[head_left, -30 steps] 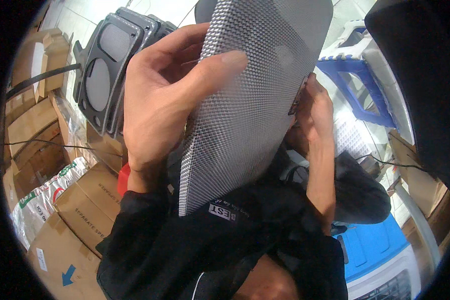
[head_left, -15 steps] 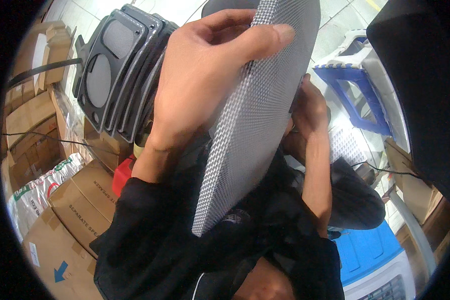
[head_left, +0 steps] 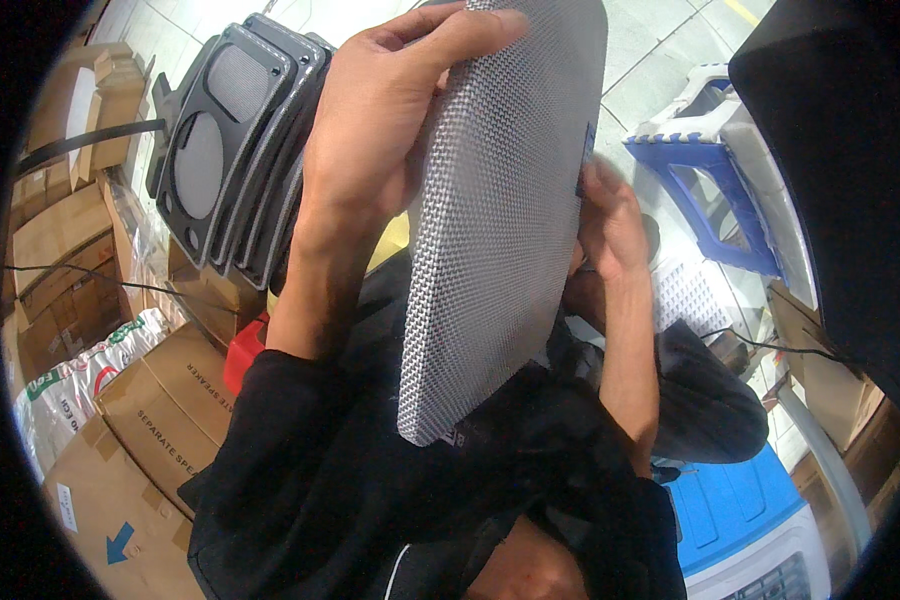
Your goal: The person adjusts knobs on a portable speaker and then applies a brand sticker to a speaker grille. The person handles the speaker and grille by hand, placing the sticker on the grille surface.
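Note:
A silver woven-mesh speaker grille (head_left: 500, 210) stands tilted on edge in front of my chest. My left hand (head_left: 370, 120) grips its upper left edge, thumb lying over the mesh and fingers behind. At the far right edge, the fingers of my right hand (head_left: 612, 225) are bent together against the back of the grille. A small dark-blue piece (head_left: 589, 142) shows just above those fingertips; the grille hides part of it and what the fingers pinch.
Several black speaker panels with mesh inserts (head_left: 235, 140) are stacked at the left. Cardboard boxes (head_left: 160, 400) and a white plastic bag (head_left: 90, 370) lie below them. On the right stand a blue-and-white folding stool (head_left: 705, 190), a large black panel (head_left: 840, 180) and a blue-lidded crate (head_left: 740, 510).
The grille has shifted left and turned so more of its mesh face shows. My left hand has moved up and left with it; my right hand has shifted slightly.

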`<state>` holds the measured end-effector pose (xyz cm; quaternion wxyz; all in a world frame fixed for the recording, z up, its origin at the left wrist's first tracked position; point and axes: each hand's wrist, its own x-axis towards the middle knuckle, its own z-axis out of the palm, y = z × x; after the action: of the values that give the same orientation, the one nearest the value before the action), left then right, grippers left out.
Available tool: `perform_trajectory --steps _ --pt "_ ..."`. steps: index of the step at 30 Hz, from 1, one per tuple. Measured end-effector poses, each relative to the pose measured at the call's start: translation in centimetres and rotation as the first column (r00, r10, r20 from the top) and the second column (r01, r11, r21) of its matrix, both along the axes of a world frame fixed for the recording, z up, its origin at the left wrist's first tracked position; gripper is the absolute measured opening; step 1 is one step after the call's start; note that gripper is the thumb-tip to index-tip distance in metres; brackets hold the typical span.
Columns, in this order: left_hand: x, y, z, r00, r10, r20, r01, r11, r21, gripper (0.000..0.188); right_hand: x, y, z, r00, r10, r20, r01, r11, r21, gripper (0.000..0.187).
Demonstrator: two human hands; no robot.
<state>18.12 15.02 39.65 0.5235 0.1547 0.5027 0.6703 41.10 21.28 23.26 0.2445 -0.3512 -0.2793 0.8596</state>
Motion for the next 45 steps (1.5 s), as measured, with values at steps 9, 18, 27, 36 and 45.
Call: perform_trajectory --steps 9,18,27,36,45 --pt "-0.5 0.1 -0.5 0.999 -0.017 0.045 0.017 1.000 -0.010 0.026 -0.2 0.1 -0.2 0.999 0.028 0.028 -0.026 0.998 -0.062 0.038" --pt "0.3 0.2 -0.6 0.977 0.001 -0.211 -0.030 0.991 -0.133 0.044 1.1 0.0 -2.3 0.951 -0.056 0.305 0.080 0.995 -0.066 0.042" --pt "0.2 -1.5 -0.9 0.832 -0.130 -0.539 -0.001 0.972 -0.236 0.050 2.1 0.6 -2.2 0.999 -0.019 0.051 0.025 0.993 -0.119 0.049" --pt "-15.2 -11.1 -7.6 0.091 -0.415 -0.905 -0.583 0.715 -0.386 0.054 2.7 0.5 -1.1 1.000 -0.022 -0.012 0.022 1.000 -0.010 0.046" --pt "-21.6 -22.4 -14.8 -0.056 -0.524 -0.850 -0.684 0.640 -0.350 0.048 2.8 0.4 -0.7 0.999 -0.033 -0.010 0.033 0.998 0.050 0.046"
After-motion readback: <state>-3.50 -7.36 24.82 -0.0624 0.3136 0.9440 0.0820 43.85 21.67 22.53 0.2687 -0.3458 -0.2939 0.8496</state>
